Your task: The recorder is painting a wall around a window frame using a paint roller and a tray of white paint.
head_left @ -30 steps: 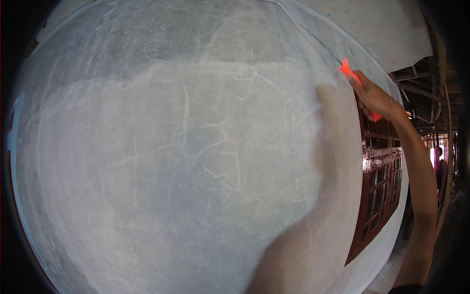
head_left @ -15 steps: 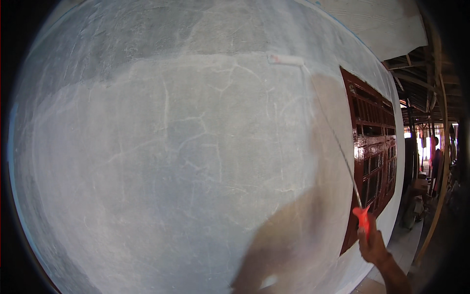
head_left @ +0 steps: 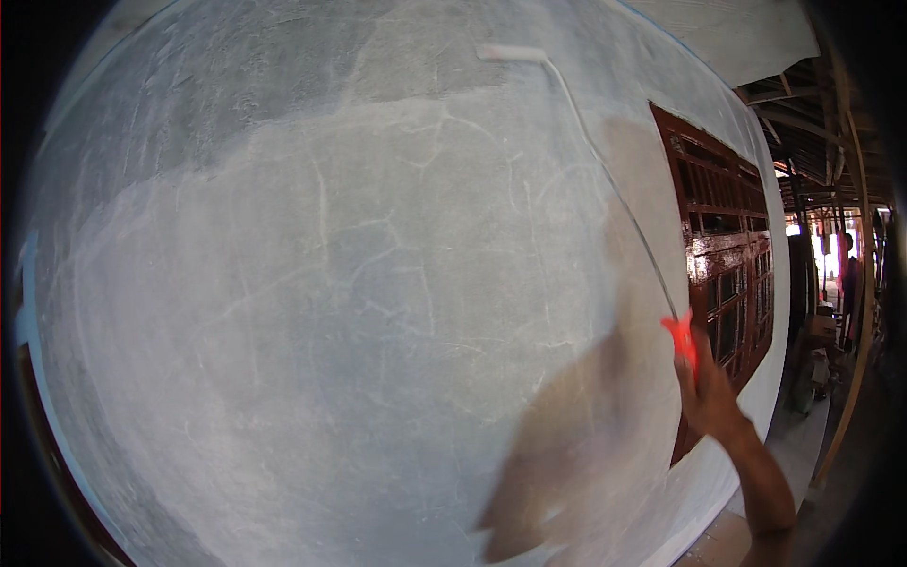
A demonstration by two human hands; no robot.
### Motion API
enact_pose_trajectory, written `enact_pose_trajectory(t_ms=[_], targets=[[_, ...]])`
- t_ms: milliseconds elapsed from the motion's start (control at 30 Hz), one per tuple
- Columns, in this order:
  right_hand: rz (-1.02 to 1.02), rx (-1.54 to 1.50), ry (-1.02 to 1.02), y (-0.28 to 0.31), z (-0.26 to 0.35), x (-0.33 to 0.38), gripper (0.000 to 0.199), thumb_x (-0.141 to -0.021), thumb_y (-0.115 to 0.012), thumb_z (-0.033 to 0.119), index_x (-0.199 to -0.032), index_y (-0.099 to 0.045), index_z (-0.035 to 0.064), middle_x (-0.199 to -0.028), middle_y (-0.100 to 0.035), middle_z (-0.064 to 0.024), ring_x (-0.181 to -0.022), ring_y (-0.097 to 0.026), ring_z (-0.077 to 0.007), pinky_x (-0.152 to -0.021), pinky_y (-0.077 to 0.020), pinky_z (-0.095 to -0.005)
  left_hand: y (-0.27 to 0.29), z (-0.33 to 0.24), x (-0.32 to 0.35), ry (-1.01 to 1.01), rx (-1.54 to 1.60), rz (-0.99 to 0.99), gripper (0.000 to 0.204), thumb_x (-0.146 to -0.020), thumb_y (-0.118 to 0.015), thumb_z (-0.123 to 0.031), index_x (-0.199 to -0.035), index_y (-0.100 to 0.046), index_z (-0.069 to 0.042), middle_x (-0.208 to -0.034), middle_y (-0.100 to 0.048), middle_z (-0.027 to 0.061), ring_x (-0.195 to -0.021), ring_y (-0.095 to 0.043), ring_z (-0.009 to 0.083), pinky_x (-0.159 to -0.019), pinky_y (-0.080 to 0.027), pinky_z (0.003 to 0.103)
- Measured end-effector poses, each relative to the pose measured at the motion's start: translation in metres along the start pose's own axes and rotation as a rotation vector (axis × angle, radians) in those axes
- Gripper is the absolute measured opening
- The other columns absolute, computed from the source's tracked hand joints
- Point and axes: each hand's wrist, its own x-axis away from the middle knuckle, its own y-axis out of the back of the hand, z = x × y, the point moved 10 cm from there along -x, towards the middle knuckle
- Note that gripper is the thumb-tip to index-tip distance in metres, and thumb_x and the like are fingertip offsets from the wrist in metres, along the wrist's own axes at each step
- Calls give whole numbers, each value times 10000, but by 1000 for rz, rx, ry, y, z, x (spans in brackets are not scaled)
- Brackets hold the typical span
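My right hand (head_left: 707,392) is closed around the red handle of a paint roller (head_left: 680,338). A long, thin metal rod runs from the handle up and to the left, ending in a whitish roller sleeve that lies against the upper part of the wall (head_left: 378,283). The wall is grey and patchy, with pale branching lines across it and a lighter coat below a rough, darker band at the top. My left hand is out of view.
To the right, a dark red window frame (head_left: 723,236) with panes is set in the wall. Beyond it are a wooden post (head_left: 855,293), roof beams (head_left: 798,104) and cluttered objects along a walkway. A shadow (head_left: 567,444) falls on the lower wall.
My right hand has risen with the paint roller. The roller sleeve has moved up and slightly left, from the edge of the lighter coat into the darker band.
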Motion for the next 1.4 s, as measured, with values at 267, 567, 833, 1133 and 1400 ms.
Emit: enact_pose_trajectory(t_ms=[267,567,833,1133,1400], targets=[[55,-209,-116,-24,-23,85,434,-958,-405,136,-1341,-289,-31,-1233,-521,-273,-969,-599,-420,-845,-462,-401,9,-13,-1,-30,-77,-55,431,-934,-559,-281,-1315,-465,-104,-1277,-518,148,-1151,-521,276,-936,-451,435],[-95,-17,76,55,72,-57,370,-990,-395,254,-1292,-404,39,-755,-572,-227,-593,-565,-333,-617,-435,-411,18,-35,14,-42,-175,-69,434,-934,-559,-282,-1317,-461,-104,-1272,-519,151,-1161,-512,279,-941,-447,439],[-110,43,228,31,33,40,404,-965,-401,133,-1331,-315,-14,-985,-581,-283,-851,-595,-467,-729,-468,-455,25,-51,12,-118,-235,-119,437,-934,-560,-283,-1319,-458,-104,-1269,-519,154,-1169,-505,282,-946,-443,441],[17,49,36,67,88,-12,434,-988,-388,244,-1340,-325,-2,-825,-610,-256,-718,-614,-428,-691,-457,-453,44,-74,5,-193,-317,-182,440,-934,-560,-284,-1320,-454,-103,-1264,-520,157,-1178,-496,285,-951,-438,445],[-47,43,10,79,120,-129,398,-987,-382,339,-1245,-381,36,-650,-576,-215,-463,-589,-300,-437,-463,-383,59,-97,-24,-294,-367,-194,443,-934,-561,-285,-1322,-450,-103,-1260,-521,160,-1186,-489,288,-955,-434,448]])
